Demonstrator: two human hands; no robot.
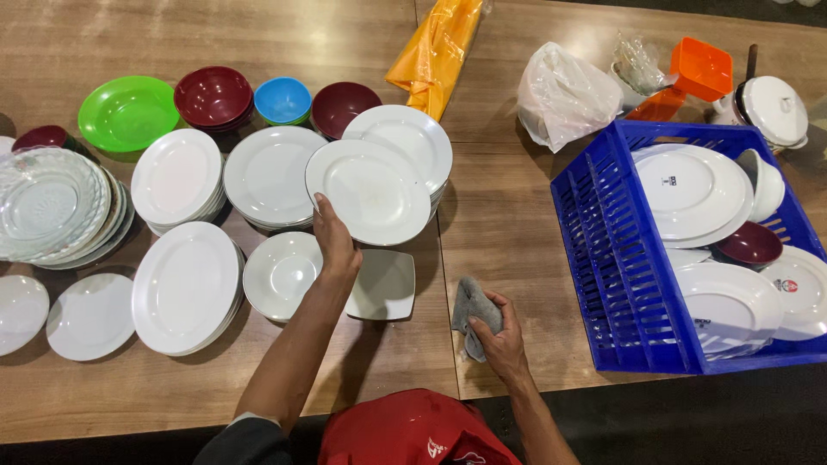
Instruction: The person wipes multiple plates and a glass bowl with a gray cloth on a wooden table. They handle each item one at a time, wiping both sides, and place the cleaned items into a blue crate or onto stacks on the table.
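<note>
Two hands at work, as I watch from afar: one grips a plate, one a cloth.

My left hand (334, 245) has its grip closed on the near rim of a round white plate (372, 191), held just above the stack of white plates (269, 175) and overlapping it; my right hand (500, 337) grips a grey cloth (471, 303) tightly, resting on the wooden worktop (500, 215) to the right of that plate. Below the plate lie a white bowl (280, 274) and a square white dish (385, 284). Far right of it stands a blue crate (603, 258) holding more white plates.
</note>
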